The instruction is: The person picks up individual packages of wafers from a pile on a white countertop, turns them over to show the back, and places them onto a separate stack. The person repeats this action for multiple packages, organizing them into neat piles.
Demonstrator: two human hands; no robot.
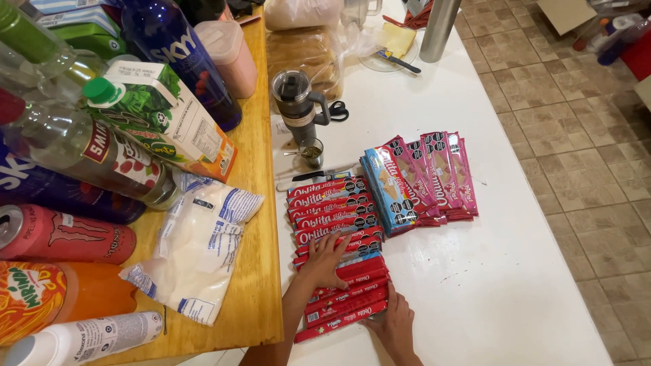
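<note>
— Where are the hands?

— Both are on the row of red wafer packets (pixel 336 254) lying side by side on the white table (pixel 488 271). The left hand (pixel 324 261) lies flat on the middle of the row, fingers spread wide, gripping nothing. The right hand (pixel 393 324) is at the near end, fingers narrow against the edge of the last packet; I can't tell if it pinches it.

— What's beside them?

— Just past the far end, a blue wafer packet (pixel 388 192) and pink wafer packets (pixel 439 173) fan out, overlapping. Beyond stand a small glass of herbs (pixel 311 152) and a dark travel mug (pixel 296 103).

— And to the left?

— A wooden board (pixel 254 271) with a white plastic bag (pixel 196 251), a juice carton (pixel 166 115), bottles and cans
</note>
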